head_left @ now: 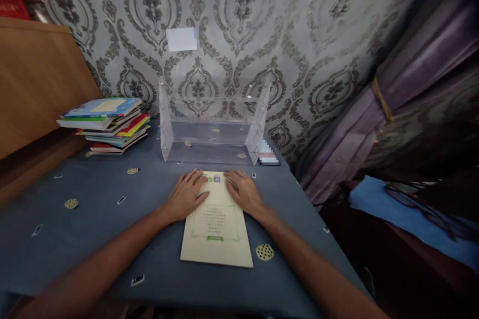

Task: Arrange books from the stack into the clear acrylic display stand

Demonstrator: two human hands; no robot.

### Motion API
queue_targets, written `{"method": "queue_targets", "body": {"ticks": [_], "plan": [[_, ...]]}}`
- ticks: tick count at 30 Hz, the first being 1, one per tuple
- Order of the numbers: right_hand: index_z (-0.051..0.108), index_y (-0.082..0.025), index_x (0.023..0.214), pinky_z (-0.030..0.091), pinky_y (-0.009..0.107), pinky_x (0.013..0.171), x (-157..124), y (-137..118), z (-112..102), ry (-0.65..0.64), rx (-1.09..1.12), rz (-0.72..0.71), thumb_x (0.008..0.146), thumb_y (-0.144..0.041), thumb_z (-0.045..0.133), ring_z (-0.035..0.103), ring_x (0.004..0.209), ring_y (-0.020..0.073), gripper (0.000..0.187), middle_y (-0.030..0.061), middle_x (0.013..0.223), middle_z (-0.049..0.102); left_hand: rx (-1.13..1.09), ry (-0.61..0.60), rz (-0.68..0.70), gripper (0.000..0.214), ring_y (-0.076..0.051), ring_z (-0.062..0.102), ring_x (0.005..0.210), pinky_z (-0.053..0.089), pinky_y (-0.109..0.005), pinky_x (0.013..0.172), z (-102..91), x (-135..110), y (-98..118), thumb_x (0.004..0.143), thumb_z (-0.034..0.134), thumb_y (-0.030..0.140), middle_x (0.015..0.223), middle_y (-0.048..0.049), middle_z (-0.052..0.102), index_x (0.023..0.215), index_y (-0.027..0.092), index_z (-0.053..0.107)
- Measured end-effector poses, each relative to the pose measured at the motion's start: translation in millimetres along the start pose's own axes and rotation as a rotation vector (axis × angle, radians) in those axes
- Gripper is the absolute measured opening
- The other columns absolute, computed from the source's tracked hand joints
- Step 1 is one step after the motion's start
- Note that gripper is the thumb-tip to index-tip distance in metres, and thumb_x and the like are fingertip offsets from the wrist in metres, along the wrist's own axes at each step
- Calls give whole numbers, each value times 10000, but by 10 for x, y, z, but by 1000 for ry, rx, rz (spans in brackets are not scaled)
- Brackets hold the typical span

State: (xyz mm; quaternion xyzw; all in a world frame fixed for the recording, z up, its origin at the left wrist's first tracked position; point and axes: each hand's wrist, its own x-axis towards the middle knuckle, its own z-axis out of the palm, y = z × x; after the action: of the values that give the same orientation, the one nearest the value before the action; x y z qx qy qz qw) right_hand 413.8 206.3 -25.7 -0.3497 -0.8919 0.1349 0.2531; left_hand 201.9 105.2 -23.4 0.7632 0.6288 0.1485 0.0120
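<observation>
At far left, a stack of books (112, 119) is set on the cloth-covered bench (97, 229), well apart from the hands. The left hand (189, 192) is laid on the far left part of a pale booklet (215, 249), its fingers extended, slightly spread and closed round nothing. The booklet is placed flat on the bench between both hands, just in front of a clear rack (213, 153). The far right corner is covered by the right hand (245, 193), whose fingers are likewise loosely extended, without a grip; whether any fingertip is tucked under an edge cannot be told. The step in hand is judged to be steadying or squaring of the booklet. For any lift, both long edges would need to be taken between thumb and fingers. At far right, a blue cloth (407, 224) is seen.
</observation>
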Motion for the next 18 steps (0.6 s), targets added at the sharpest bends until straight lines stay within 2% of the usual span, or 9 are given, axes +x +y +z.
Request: {"method": "queue_targets", "body": {"ticks": [8,14,18], "plan": [[643,-164,1108,466,375,930,-6,-28,-10,0,-10,11,945,-162,485,604,1037,246,226,114,1114,681,16,30,48,422,-283,376,1449,356,-511,1149,-29,-2,-8,1020,401,416,1516,-133,477,1354,195,530],[635,-172,1104,458,406,934,-5,8,15,15,-7,-24,954,-172,464,590,1052,263,228,118,1127,684,22,33,22,423,-290,371,1451,357,-532,1142,-25,-10,32,1020,391,411,1518,-135,475,1356,193,527],[635,-186,1131,442,417,920,22,53,9,-24,-37,-62,979,-195,434,577,1052,274,253,115,1139,679,35,14,-14,427,-293,337,1469,337,-542,1152,-18,7,84,1024,380,410,1533,-130,458,1367,195,516]]}}
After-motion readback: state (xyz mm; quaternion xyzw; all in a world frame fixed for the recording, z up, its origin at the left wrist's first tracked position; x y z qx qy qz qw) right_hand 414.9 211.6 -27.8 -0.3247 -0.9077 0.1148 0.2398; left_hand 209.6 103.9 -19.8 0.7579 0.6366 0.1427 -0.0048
